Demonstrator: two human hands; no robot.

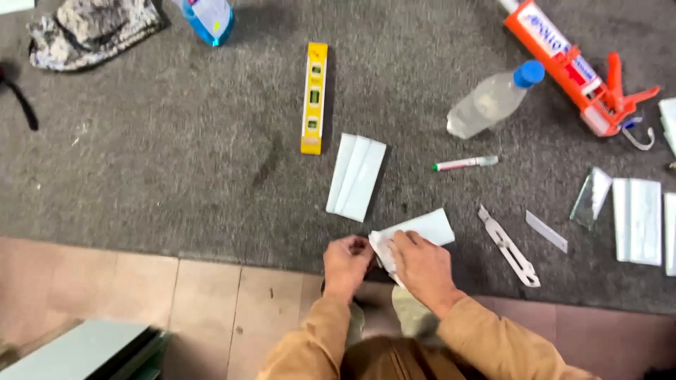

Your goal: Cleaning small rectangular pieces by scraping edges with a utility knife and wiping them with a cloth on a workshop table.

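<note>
**Here, both hands meet on a white piece at the mat's near edge**

Down at the left, a grey-green panel lies on the tan floor tiles. Above it, the dark grey mat carries everything else: a mottled cloth bundle at the far left corner, a blue and white container beside it, then a yellow spirit level lying with its length pointing away from the person. Just right of the level sits a white profiled strip, tilted slightly.

At the mat's near edge the left hand is curled, its fingertips drawn together at the lower left corner of a white flat piece; whether they truly pinch it or only touch it I cannot tell. The right hand lies over the same piece from the right, fingers together and pressing down on its near end. The piece's long axis runs from the hands up and to the right, so most of its bare surface lies beyond the right hand's fingers, and the right hand is the nearer one to that free end.

Further right lie a pen with a green tip, a clear bottle with a blue cap, a pale utility knife, a small white sliver, an orange caulking gun, a glassy offcut and more white strips.
</note>
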